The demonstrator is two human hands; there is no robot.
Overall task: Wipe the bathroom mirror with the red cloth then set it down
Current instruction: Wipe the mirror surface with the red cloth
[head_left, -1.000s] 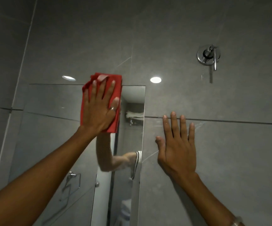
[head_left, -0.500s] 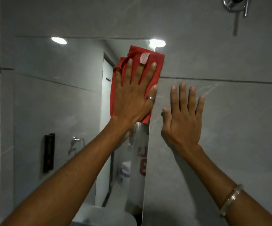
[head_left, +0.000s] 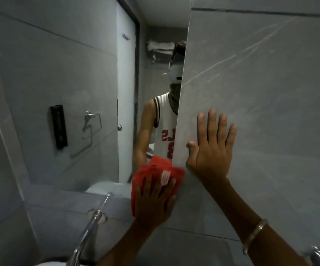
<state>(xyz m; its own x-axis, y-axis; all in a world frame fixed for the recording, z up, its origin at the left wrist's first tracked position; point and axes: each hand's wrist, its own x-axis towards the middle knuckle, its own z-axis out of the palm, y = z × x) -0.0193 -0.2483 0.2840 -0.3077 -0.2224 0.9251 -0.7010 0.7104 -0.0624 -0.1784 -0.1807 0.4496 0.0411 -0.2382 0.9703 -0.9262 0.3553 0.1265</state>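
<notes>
Both arms extended up and forward, palms pressed flat.
Left hand [head_left: 154,200]: fingers together, slightly spread, pointing up, palm down flat; forearm runs down-left from the grip. Right hand [head_left: 212,148]: open, flat, fingers [head_left: 212,121] splayed upward, thumb out toward the left grip, sitting just up-right of it; bangle [head_left: 254,236] on the wrist.

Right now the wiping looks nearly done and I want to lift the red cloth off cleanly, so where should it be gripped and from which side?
Judging by its pose, pinch the red cloth at its bunched upper edge, coming from above. The left hand presses it flat at the mirror's lower right corner, so only that folded top stands free of the fingers. The right hand, flat on the wall tile, is nearest.
</notes>
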